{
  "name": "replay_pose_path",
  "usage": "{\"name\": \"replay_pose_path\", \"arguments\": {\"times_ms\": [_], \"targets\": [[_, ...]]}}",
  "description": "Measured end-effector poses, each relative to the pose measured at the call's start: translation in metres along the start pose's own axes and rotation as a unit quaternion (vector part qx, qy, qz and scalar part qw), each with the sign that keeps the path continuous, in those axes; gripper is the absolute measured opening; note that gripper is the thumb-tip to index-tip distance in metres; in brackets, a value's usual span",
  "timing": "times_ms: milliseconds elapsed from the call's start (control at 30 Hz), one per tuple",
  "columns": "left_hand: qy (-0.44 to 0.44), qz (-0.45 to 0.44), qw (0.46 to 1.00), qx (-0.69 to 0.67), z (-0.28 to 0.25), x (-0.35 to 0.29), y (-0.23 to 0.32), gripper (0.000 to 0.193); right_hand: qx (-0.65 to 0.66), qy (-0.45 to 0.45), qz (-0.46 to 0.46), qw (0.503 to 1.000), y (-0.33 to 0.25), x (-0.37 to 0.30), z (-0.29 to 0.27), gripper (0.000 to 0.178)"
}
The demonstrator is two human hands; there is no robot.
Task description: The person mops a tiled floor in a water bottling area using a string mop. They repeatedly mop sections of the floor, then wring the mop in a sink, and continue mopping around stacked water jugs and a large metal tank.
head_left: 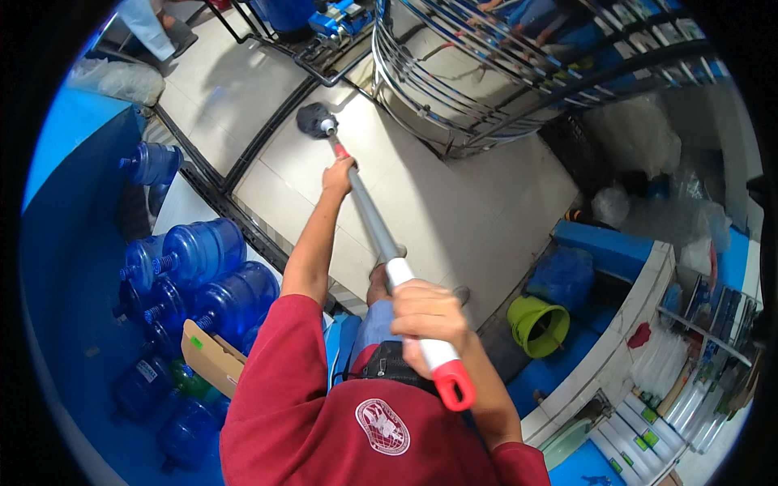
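Observation:
A long-handled mop (374,212) with a grey pole, white grip sections and a red end loop slants across the middle of the view. Its dark grey, shaggy head (313,121) rests on the pale tiled floor. My left hand (337,175), at the end of an outstretched arm, is wrapped round the pole's far part, just below a red collar. Closer to my body, my right hand (429,317) is closed round the white grip, above the red loop.
Blue water jugs (207,245) are piled on the left beside a cardboard piece (212,355). A curved metal rack (454,130) stands ahead right. Black pipes (258,154) cross the floor. On the right are a yellow-green bucket (537,326) and a tiled ledge (596,374). Another person's leg (148,31) shows far left.

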State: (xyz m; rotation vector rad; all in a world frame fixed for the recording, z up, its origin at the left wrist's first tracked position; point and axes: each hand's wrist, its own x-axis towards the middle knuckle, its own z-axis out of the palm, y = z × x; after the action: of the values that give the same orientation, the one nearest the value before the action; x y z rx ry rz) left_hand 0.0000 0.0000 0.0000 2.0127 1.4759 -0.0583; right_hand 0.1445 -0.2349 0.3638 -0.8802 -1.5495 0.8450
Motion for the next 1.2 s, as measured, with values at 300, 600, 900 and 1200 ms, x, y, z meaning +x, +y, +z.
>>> {"name": "replay_pose_path", "arguments": {"times_ms": [300, 600, 900, 1200], "targets": [[-0.076, 0.351, 0.933, -0.032, 0.117, -0.082, 0.209, 0.033, -0.126, 0.328, 0.084, 0.932, -0.128, -0.106, -0.100, 0.023], [-0.512, 0.539, 0.669, 0.017, 0.291, -0.294, 0.374, 0.033, -0.233, 0.725, 0.035, 0.647, -0.311, -0.314, -0.164, 0.021], [-0.508, 0.531, 0.675, 0.061, 0.350, -0.391, 0.445, 0.033, -0.165, 0.546, -0.054, 0.820, -0.374, -0.470, -0.275, 0.028], [-0.389, 0.359, 0.848, 0.011, 0.383, -0.380, 0.414, 0.032, -0.055, 0.513, -0.058, 0.855, -0.284, -0.510, -0.390, 0.024]]}}
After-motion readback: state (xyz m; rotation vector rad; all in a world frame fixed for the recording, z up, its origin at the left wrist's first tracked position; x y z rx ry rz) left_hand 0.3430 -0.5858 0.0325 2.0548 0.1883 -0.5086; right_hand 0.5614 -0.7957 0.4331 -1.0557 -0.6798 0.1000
